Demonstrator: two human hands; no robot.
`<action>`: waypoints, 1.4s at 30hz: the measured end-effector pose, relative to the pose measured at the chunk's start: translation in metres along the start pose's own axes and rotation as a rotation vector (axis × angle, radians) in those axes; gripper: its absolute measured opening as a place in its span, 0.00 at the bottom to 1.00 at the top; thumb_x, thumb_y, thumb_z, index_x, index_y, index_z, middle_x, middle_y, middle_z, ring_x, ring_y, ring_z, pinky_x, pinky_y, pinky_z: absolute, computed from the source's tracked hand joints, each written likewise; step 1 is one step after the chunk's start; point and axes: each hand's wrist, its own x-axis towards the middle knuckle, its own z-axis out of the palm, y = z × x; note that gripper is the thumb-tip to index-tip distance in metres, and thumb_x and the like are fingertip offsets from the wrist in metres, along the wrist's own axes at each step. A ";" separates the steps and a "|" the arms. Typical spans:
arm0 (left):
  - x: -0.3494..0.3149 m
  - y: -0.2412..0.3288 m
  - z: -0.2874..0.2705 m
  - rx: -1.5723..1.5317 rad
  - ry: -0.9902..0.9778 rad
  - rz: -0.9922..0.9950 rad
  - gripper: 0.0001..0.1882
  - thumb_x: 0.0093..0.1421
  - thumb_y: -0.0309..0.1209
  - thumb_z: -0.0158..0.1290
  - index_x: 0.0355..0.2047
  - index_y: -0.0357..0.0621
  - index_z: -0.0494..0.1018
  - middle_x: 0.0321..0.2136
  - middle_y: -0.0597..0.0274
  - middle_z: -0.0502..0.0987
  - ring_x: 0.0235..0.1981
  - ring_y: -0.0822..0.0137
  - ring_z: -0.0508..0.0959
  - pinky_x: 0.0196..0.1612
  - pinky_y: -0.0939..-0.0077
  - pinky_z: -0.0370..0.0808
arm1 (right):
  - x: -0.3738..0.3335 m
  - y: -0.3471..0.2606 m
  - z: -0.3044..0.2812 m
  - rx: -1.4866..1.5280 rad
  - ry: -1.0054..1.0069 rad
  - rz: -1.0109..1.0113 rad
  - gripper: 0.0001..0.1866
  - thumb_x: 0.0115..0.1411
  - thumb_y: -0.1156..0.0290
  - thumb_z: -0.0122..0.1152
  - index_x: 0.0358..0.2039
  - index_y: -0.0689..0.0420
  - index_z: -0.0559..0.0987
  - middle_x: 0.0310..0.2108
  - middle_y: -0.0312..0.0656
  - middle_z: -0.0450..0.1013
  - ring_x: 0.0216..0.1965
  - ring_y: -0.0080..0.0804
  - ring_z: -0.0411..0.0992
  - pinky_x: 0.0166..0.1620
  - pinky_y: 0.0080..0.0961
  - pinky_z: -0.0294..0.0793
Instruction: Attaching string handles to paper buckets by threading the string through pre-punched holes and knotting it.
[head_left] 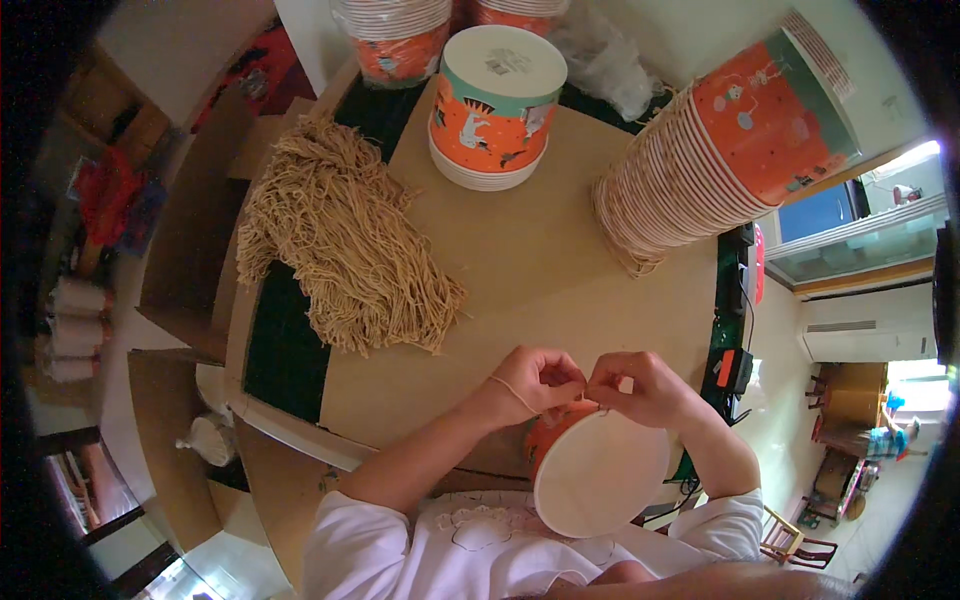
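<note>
**Two hands at a cup's rim**

Both hands, left hand [535,385] and right hand [640,390], pinch with fingers closed at the upper rim of an orange paper cup [597,470], held tilted over the person's lap at the cardboard-covered table [520,260] edge. A heap of tan strings [345,245] lies beyond, left.

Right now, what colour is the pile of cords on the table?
Light tan, seen in the head view: pile of cords.

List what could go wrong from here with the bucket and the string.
The paper bucket lies tilted against the table edge, held only at its rim by the left hand and right hand; it could slip. The leaning stack of buckets nearby might topple if bumped.
</note>
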 end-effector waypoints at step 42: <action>0.033 -0.022 -0.008 -0.093 -0.016 -0.174 0.07 0.53 0.28 0.57 0.31 0.39 0.76 0.24 0.66 0.77 0.22 0.78 0.73 0.23 0.84 0.69 | 0.021 0.065 -0.002 0.045 0.169 -0.454 0.08 0.46 0.82 0.64 0.29 0.60 0.77 0.29 0.40 0.72 0.32 0.32 0.71 0.34 0.25 0.71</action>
